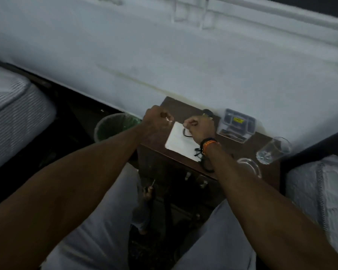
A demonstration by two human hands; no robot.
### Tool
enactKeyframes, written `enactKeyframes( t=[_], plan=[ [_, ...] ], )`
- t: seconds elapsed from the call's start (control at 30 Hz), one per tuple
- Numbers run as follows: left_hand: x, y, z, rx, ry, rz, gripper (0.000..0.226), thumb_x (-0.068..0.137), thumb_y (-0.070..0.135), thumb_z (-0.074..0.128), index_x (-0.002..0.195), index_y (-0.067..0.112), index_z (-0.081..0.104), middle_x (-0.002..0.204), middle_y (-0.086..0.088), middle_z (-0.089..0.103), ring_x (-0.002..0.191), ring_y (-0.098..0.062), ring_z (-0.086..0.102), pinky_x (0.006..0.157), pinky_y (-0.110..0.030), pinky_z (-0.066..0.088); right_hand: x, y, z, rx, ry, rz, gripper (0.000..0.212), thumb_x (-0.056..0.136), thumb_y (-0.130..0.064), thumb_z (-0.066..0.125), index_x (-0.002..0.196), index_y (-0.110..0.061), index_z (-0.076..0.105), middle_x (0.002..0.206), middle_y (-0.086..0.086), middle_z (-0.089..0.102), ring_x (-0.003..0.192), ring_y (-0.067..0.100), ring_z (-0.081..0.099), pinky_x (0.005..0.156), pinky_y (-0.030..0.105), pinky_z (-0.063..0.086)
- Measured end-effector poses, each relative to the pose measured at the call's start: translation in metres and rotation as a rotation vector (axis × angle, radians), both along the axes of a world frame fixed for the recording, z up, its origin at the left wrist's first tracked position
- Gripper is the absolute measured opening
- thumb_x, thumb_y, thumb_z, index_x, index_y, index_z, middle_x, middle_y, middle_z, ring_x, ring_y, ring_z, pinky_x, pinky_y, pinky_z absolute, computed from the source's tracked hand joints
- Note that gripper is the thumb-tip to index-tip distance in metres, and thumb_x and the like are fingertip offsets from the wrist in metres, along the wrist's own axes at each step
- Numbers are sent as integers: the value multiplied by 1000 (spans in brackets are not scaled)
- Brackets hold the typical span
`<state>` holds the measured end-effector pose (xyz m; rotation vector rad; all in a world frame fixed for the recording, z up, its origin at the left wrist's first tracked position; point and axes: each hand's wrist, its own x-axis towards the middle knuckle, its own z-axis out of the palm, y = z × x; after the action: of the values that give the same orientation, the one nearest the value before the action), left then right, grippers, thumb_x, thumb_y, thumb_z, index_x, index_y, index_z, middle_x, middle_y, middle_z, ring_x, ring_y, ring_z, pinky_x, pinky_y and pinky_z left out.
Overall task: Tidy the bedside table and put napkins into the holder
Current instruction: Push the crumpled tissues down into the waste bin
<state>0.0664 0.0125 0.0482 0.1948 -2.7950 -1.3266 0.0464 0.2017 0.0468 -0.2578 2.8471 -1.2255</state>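
A white napkin (177, 140) lies flat on the dark wooden bedside table (176, 108). My left hand (157, 118) is closed above the napkin's far left corner, with a bit of white pinched between its fingertips. My right hand (200, 126) is closed over the far right part of the napkin and also pinches a white bit. Black-framed glasses (198, 151) lie partly on the napkin, below my right wrist. No napkin holder can be made out for certain.
A clear plastic organiser (236, 125) stands by the wall, with a small dark object (207, 113) beside it. Two clear glasses (273, 151) (249, 167) stand at the table's right. A green-lined bin (113, 127) sits left of the table. Beds flank both sides.
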Motion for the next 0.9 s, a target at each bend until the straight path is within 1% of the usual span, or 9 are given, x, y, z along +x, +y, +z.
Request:
enactKeyframes(
  t=[0.07,0.17,0.3,0.47,0.6,0.67,0.77,0.83,0.9],
  plan=[
    [4,-34,-10,31,-31,75,10,75,10,74,84,15,78,75,5,72,66,-6,64,66,-20,54,-5,-35,-11,-18,-23,69,4,82,-22,77,83,-18,77,86,1,76,81,14,69,79,36,59],
    [12,-79,-29,62,-108,181,15,76,-2,69,76,13,74,61,1,66,54,-13,63,56,-26,55,-9,-90,-28,-5,-51,156,1,81,-18,78,81,-18,77,83,3,76,80,16,71,77,39,61],
    [16,-134,-64,49,-172,286,13,71,3,67,71,14,73,70,-9,74,67,-26,72,65,-42,62,-17,-161,-49,100,-71,272,9,85,-8,70,80,-12,76,82,4,74,81,17,67,70,25,49],
    [15,-178,-101,111,-217,383,11,73,5,68,74,13,75,77,-10,76,70,-22,72,69,-41,62,-29,-226,-87,257,-61,389,14,85,-9,66,82,-14,78,92,7,76,88,25,69,82,37,57],
    [11,-209,-126,206,-229,419,15,72,4,71,81,15,76,83,-5,75,81,-19,71,76,-34,60,-42,-267,-118,339,-56,443,14,85,-9,63,85,-10,77,93,12,75,91,32,67,78,37,55],
    [11,-248,-160,275,-254,468,25,71,-4,67,84,17,73,79,-2,71,82,-19,69,78,-36,60,-47,-313,-151,365,-80,480,15,86,-12,64,95,-8,76,101,15,73,99,35,65,82,40,53],
    [13,-254,-177,523,-232,468,36,75,-21,53,97,5,64,78,-6,62,70,-19,62,71,-37,57,-43,-323,-171,453,-52,477,32,86,-15,66,116,-5,67,123,21,62,114,39,58,90,43,49],
    [11,-246,-171,562,-205,482,32,80,-19,52,99,6,61,80,-5,60,73,-21,62,72,-39,57,-42,-316,-173,478,2,453,38,85,-11,63,122,-5,62,130,21,54,116,40,55,92,44,48],
    [12,-248,-173,472,-164,547,23,79,-7,56,94,10,62,82,-4,64,79,-23,66,77,-41,60,-38,-315,-170,452,87,441,38,86,-8,59,124,-6,61,132,19,53,116,39,54,92,45,47]
  ],
)
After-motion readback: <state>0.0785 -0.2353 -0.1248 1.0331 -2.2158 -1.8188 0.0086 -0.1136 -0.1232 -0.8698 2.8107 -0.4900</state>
